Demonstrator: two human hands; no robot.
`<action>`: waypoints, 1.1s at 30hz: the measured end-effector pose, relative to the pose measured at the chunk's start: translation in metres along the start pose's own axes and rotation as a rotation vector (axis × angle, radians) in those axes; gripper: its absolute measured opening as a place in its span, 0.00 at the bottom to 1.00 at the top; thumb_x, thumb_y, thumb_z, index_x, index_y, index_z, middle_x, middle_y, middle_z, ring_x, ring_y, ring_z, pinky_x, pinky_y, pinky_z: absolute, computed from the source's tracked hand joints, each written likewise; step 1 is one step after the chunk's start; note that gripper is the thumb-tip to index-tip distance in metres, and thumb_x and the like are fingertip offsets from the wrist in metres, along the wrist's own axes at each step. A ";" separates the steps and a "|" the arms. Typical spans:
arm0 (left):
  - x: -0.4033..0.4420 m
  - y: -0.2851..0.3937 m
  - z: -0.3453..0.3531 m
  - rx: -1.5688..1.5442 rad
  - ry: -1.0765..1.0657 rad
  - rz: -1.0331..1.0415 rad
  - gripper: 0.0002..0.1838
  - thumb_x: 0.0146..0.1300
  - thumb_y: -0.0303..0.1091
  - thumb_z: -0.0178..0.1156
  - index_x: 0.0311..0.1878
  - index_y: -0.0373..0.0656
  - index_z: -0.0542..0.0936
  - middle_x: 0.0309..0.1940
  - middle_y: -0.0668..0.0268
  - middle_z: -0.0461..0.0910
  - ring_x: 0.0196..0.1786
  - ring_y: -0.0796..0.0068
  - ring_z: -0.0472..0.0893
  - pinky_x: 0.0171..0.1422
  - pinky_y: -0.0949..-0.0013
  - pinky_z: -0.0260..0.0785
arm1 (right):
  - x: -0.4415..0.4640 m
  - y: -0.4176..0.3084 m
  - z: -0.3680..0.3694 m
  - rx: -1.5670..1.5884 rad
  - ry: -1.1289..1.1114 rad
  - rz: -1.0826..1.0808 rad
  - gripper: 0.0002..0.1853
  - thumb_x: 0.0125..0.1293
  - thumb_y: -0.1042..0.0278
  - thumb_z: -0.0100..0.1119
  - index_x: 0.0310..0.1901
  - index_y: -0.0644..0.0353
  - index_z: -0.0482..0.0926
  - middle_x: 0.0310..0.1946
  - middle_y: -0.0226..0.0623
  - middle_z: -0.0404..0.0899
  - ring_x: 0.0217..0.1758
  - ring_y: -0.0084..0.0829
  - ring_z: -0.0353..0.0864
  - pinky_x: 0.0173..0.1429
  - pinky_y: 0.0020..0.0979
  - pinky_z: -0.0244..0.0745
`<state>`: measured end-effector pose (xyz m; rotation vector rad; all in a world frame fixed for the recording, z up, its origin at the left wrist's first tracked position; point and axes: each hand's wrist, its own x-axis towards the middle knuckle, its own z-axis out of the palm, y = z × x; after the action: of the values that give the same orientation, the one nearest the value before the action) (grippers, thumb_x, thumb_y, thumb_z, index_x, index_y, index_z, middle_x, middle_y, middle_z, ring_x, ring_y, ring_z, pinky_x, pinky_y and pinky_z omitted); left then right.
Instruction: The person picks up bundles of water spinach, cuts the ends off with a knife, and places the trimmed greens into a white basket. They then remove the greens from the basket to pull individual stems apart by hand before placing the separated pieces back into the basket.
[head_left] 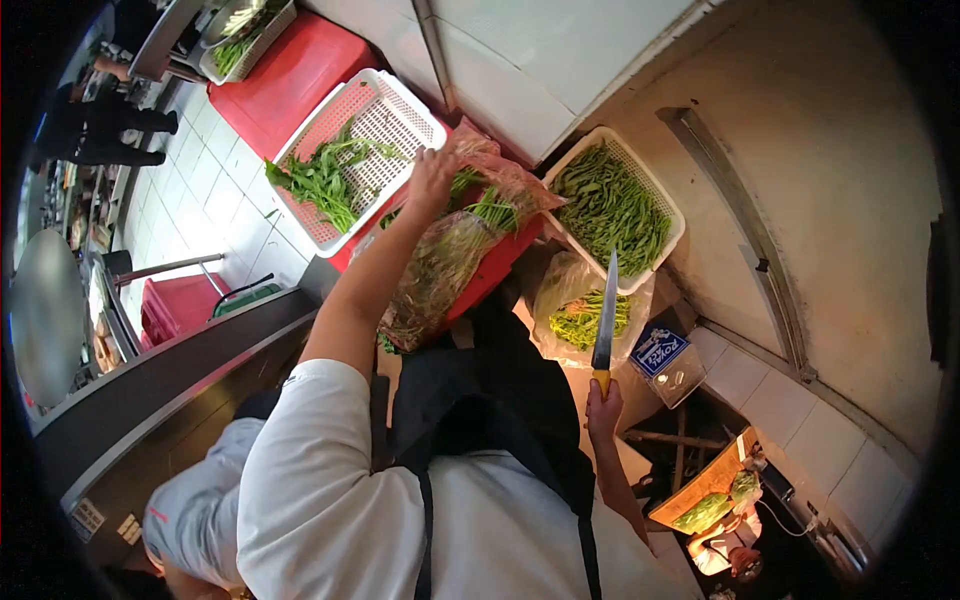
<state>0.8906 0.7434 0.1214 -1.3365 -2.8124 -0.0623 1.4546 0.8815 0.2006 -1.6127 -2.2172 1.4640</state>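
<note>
My right hand (pixel 603 408) is closed round the yellow handle of a long knife (pixel 606 325), its blade pointing up and away from me. My left hand (pixel 432 180) reaches over the near right edge of a white perforated basket (pixel 408 95), with its fingers a little apart and nothing visible in them. Loose leafy green stems (pixel 335 175) lie in that basket. Just beside the left hand, a clear and reddish plastic bag (pixel 440 265) of long-stemmed greens rests on a red surface (pixel 490 275).
A second basket (pixel 675 215) full of green vegetables (pixel 612 200) stands to the right. Below it is an open plastic bag (pixel 548 325) of yellow-green trimmings (pixel 590 318), beside a blue-labelled ice bag (pixel 668 365). Other people (pixel 200 500) are nearby at the lower left, upper left and lower right.
</note>
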 end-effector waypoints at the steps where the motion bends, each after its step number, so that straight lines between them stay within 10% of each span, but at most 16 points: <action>1: -0.001 -0.006 0.002 -0.020 -0.071 -0.013 0.14 0.64 0.31 0.60 0.52 0.43 0.81 0.49 0.53 0.82 0.53 0.53 0.82 0.62 0.49 0.72 | -0.005 -0.005 -0.003 0.028 0.006 0.048 0.12 0.77 0.64 0.60 0.35 0.54 0.70 0.18 0.23 0.67 0.15 0.16 0.66 0.18 0.23 0.61; 4: -0.017 -0.037 0.008 -0.044 -0.097 0.076 0.07 0.63 0.32 0.62 0.43 0.44 0.81 0.38 0.58 0.81 0.42 0.54 0.83 0.41 0.54 0.76 | -0.011 -0.003 -0.005 0.105 0.021 0.102 0.12 0.76 0.63 0.60 0.35 0.54 0.70 0.18 0.24 0.67 0.15 0.16 0.66 0.18 0.23 0.61; 13: -0.084 -0.020 -0.120 -0.352 0.029 0.033 0.04 0.67 0.33 0.60 0.40 0.45 0.81 0.32 0.59 0.79 0.40 0.51 0.82 0.43 0.50 0.75 | 0.010 -0.018 0.016 0.032 -0.099 0.000 0.13 0.74 0.62 0.62 0.38 0.63 0.75 0.21 0.34 0.73 0.23 0.26 0.73 0.29 0.34 0.68; 23: -0.103 -0.080 -0.017 -0.281 -0.121 -0.108 0.39 0.52 0.59 0.76 0.66 0.54 0.78 0.68 0.54 0.73 0.70 0.50 0.72 0.73 0.51 0.65 | 0.042 -0.110 0.056 0.004 -0.210 -0.168 0.16 0.74 0.58 0.61 0.39 0.66 0.75 0.26 0.48 0.76 0.29 0.43 0.79 0.36 0.43 0.72; 26: -0.112 -0.097 -0.009 -0.161 -0.091 0.054 0.20 0.58 0.45 0.69 0.54 0.57 0.85 0.62 0.57 0.77 0.63 0.55 0.77 0.67 0.53 0.68 | 0.031 -0.123 0.072 -0.044 -0.267 -0.148 0.18 0.74 0.55 0.61 0.40 0.66 0.76 0.29 0.54 0.78 0.35 0.55 0.81 0.40 0.46 0.73; 29: -0.110 -0.094 -0.020 -0.149 0.015 0.109 0.07 0.59 0.33 0.61 0.40 0.50 0.86 0.48 0.58 0.80 0.54 0.58 0.80 0.60 0.55 0.70 | 0.021 -0.128 0.100 -0.128 -0.240 -0.349 0.15 0.76 0.58 0.60 0.37 0.62 0.75 0.20 0.35 0.74 0.20 0.28 0.75 0.27 0.34 0.69; 31: -0.104 -0.088 -0.031 -0.117 0.018 0.145 0.05 0.61 0.32 0.60 0.37 0.47 0.84 0.43 0.57 0.80 0.52 0.58 0.81 0.59 0.55 0.70 | 0.006 -0.169 0.111 -0.232 -0.286 -0.332 0.20 0.74 0.51 0.59 0.44 0.64 0.75 0.33 0.59 0.82 0.40 0.62 0.83 0.42 0.54 0.76; 33: -0.106 -0.087 -0.023 -0.150 -0.023 0.213 0.06 0.62 0.30 0.58 0.41 0.46 0.81 0.35 0.59 0.80 0.43 0.58 0.83 0.48 0.54 0.74 | -0.001 -0.186 0.131 -0.380 -0.291 -0.375 0.20 0.75 0.50 0.58 0.44 0.63 0.73 0.33 0.60 0.83 0.40 0.62 0.84 0.42 0.56 0.77</action>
<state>0.8906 0.6055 0.1376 -1.6702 -2.7112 -0.2587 1.2530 0.7921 0.2568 -1.0007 -2.9043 1.2973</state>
